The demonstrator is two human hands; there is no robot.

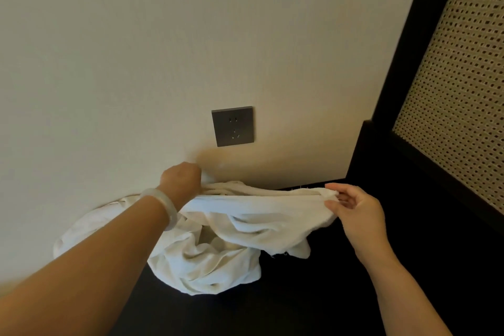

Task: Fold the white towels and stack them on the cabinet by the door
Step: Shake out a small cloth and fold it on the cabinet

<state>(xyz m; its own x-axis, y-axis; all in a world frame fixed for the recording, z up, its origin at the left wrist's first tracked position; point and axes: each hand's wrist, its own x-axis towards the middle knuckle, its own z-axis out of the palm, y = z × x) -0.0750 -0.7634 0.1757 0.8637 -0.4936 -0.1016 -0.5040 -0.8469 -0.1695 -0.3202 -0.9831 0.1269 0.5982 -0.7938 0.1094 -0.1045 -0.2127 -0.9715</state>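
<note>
A white towel (pixel 261 215) is stretched between my two hands above a dark cabinet top (pixel 327 294). My left hand (pixel 181 181), with a pale bangle on the wrist, grips the towel's left end close to the wall. My right hand (pixel 354 206) pinches the right end between thumb and fingers. Below the stretched towel lies a crumpled heap of white towels (pixel 196 267) on the cabinet, pushed against the wall.
A cream wall (pixel 163 63) rises right behind the heap, with a dark grey power socket (pixel 233 126) just above my hands. At the right stands a black frame with a woven cane panel (pixel 458 90).
</note>
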